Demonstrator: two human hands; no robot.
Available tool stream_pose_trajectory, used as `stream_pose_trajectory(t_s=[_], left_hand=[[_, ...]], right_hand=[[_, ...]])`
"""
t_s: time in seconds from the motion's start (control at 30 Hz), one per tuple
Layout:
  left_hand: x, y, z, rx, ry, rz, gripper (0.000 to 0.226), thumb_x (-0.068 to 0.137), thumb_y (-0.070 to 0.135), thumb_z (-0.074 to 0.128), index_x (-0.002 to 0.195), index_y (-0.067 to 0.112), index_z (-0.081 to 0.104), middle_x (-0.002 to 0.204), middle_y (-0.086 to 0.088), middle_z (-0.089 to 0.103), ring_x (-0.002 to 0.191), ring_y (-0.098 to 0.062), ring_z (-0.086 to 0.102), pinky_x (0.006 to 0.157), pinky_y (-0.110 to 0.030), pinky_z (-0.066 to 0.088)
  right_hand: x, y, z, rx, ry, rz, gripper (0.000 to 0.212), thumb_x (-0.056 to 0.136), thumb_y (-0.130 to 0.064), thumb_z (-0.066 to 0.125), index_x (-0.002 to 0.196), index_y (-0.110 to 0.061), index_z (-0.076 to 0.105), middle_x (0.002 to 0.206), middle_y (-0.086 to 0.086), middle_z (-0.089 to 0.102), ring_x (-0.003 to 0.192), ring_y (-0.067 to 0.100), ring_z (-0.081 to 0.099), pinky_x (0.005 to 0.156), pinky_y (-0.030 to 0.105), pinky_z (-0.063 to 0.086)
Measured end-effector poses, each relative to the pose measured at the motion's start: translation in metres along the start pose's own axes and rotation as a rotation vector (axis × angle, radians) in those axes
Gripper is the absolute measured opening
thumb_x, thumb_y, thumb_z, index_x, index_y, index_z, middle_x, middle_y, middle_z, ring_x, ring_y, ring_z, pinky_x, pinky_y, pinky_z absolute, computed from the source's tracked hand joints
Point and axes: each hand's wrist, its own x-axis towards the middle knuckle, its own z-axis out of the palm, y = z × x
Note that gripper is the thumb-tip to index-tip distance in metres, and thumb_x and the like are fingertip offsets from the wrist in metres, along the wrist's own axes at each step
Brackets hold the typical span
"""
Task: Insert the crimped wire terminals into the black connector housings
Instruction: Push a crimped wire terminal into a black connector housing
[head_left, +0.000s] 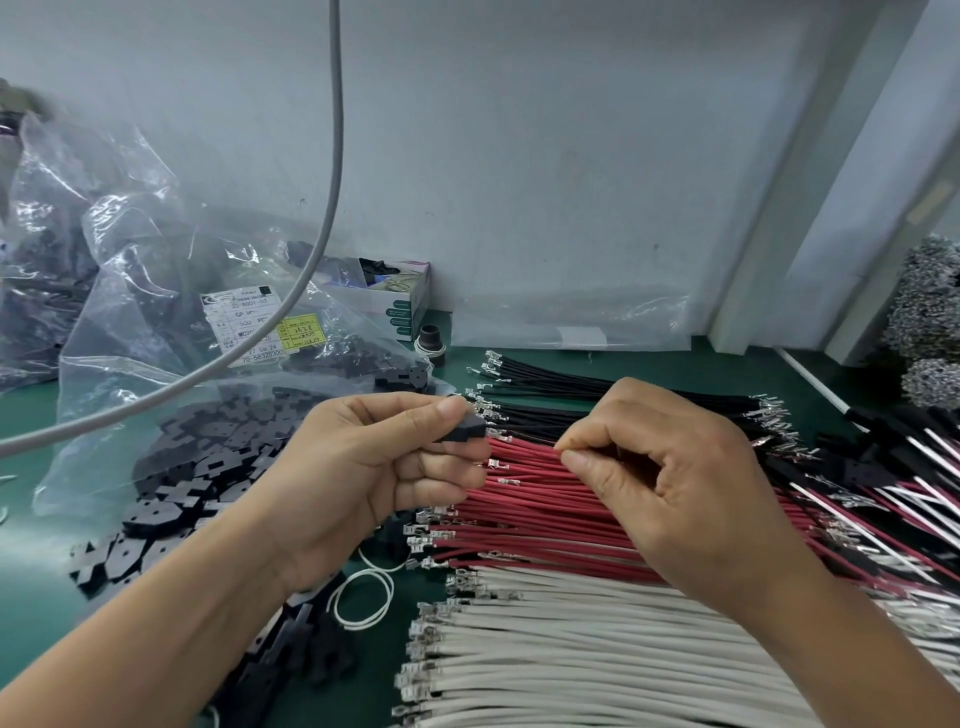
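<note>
Holding a black connector housing (464, 429) pinched between thumb and fingers, the left hand (374, 467) sits just left of the red wires (540, 499) on the desk (701, 364). The right hand (675, 483) pinches one red wire (524, 448) at its fingertips. That wire's long axis runs left-right, terminal end pointing left toward the housing, near but seemingly not yet entered.
</note>
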Motion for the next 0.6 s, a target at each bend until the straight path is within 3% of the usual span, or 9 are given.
stream_pose_trajectory(t_s=[0.6], left_hand=[[-0.0013, -0.0004, 0.0014, 0.115, -0.003, -0.017, 0.035, 0.074, 0.029, 0.082, 0.096, 0.003, 0.08, 0.095, -0.027, 0.076, 0.071, -0.025, 0.076, 0.062, -0.026, 0.061]], right_hand=[[0.0006, 0.0003, 0.0009, 0.003, -0.061, 0.091, 0.01, 0.088, -0.029, 0.065, 0.079, -0.032, 0.068, 0.08, -0.014, 0.06, 0.076, 0.014, 0.061, 0.064, 0.038, 0.05]])
